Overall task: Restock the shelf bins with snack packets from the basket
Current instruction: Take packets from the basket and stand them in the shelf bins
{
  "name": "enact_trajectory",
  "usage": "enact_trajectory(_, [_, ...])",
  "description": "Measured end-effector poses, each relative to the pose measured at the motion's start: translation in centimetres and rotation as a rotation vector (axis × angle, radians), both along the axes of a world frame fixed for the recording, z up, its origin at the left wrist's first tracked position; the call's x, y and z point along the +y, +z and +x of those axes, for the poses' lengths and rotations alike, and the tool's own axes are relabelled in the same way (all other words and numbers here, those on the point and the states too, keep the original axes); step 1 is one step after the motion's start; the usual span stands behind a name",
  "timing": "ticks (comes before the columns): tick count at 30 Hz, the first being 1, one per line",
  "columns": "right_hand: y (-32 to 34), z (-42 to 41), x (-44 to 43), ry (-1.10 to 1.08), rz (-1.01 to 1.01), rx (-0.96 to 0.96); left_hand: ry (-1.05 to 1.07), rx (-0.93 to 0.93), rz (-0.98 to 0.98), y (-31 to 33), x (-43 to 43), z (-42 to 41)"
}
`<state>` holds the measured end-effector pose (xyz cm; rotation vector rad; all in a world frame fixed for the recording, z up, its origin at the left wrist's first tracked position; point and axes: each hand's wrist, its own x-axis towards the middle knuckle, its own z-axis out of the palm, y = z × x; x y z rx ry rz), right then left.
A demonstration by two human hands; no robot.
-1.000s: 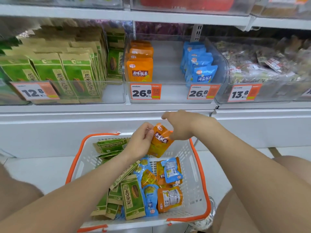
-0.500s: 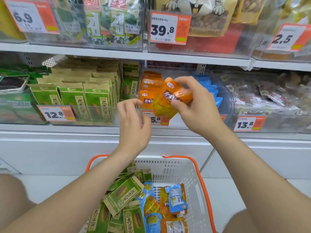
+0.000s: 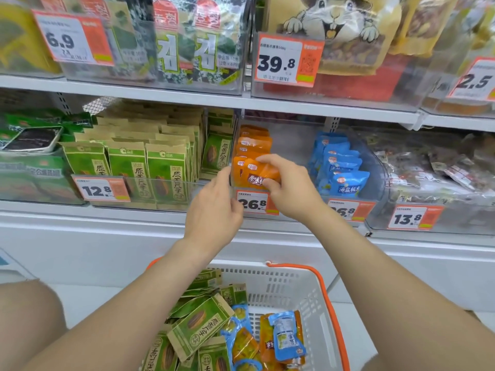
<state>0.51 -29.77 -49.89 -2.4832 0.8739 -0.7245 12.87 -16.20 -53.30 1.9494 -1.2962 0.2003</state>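
Holding orange packet [image 3: 257, 174] in right hand [image 3: 290, 192] | left hand [image 3: 214, 210] relaxed, empty | price tag [image 3: 256, 203] reads 26.8

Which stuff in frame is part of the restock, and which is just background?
Job: right hand gripping orange packet; left hand; clear bin; basket; green packets and blue pouch in it.
Background: seaweed packs; cartoon-animal bag.
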Motion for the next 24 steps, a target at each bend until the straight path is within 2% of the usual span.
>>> enact_trajectory(4, [-0.7,1.8,-0.9,0.003,0.007,0.061,-0.007,-0.01,-0.016,-0.1,0.1,0.4])
enact_trajectory(13, [-0.4,2.1,-1.5,-0.095,0.014,-0.031,-0.013,-0.044,-0.022,-1.1,0.0,0.9])
enact_trajectory(16, [-0.3,0.9,-0.4,-0.113,-0.115,-0.105,-0.038,-0.079,-0.005,-2.2,0.1,1.0])
enact_trajectory(19, [0.1,-0.6,1.6,-0.032,-0.232,-0.164,-0.087,-0.106,-0.064,-3.3,0.2,1.3])
enact_trajectory(21, [0.1,-1.4,2.9,0.07,-0.214,-0.034,-0.089,-0.173,-0.087,-4.4,0.5,1.2])
enact_trajectory(24, [-1.6,-2.7,4.3,0.233,-0.063,0.394,-0.011,-0.403,-0.049,-6.7,1.4,0.9])
